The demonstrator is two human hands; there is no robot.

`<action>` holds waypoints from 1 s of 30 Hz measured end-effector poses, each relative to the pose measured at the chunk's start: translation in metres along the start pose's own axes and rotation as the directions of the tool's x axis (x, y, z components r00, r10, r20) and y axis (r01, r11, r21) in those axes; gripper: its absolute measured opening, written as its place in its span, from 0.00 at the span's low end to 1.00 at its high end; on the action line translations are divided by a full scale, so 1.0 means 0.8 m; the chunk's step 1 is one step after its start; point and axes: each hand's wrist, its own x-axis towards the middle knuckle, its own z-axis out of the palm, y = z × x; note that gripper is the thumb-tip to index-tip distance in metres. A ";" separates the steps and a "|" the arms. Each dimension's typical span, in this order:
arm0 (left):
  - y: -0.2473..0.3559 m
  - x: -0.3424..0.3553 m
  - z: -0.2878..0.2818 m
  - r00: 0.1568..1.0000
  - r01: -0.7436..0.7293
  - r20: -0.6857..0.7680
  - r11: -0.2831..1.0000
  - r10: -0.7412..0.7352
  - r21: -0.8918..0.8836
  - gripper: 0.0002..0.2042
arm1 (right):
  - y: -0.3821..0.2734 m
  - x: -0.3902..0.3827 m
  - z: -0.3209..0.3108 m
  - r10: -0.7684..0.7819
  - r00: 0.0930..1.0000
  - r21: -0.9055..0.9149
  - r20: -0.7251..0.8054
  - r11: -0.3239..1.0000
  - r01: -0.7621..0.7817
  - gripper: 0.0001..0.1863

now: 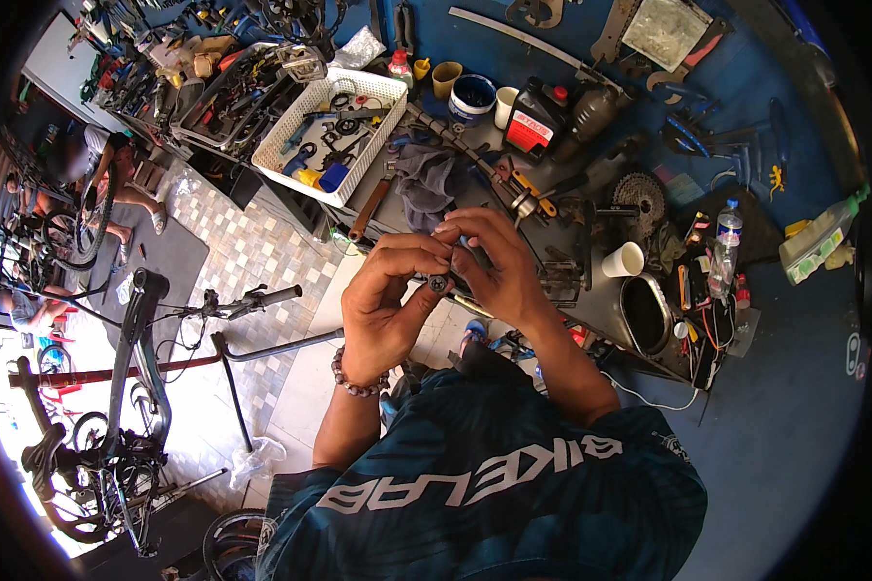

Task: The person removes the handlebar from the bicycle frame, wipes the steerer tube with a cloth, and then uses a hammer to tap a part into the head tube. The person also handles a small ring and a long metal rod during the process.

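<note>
Both my hands meet in front of me at the workbench's near edge. My left hand [392, 295], with a beaded bracelet on its wrist, is closed on a small dark cylindrical metal part [438, 285] whose round end shows between finger and thumb. Beside it, my right hand [499, 271] has its thumb and forefinger pinched together close to the part; whatever is between these fingertips is too small to make out. Just beyond my hands lies a crumpled grey rag [426, 184] on the bench. An adjustable wrench [371, 205] with a brownish handle rests left of the rag.
A white plastic basket [262, 160] of small parts stands at the back left. A black jug [536, 118], a sprocket cassette [638, 198], a white cup [623, 260] and a water bottle [725, 250] occupy the bench's right side. A bicycle frame [126, 358] hangs at left; people sit farther back.
</note>
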 end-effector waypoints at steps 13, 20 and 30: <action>0.001 -0.004 0.001 1.000 -0.022 0.022 1.000 0.022 -0.005 0.17 | 0.005 -0.001 -0.006 -0.050 0.998 -0.102 -0.034 0.994 0.046 0.18; 0.000 -0.007 0.001 1.000 -0.022 0.019 0.999 0.023 -0.042 0.17 | 0.006 0.001 -0.010 -0.068 0.997 -0.134 -0.031 0.989 0.063 0.19; 0.000 -0.008 0.002 0.999 -0.030 0.022 0.999 0.030 0.011 0.17 | 0.006 -0.001 -0.012 -0.068 0.997 -0.136 -0.031 0.989 0.064 0.18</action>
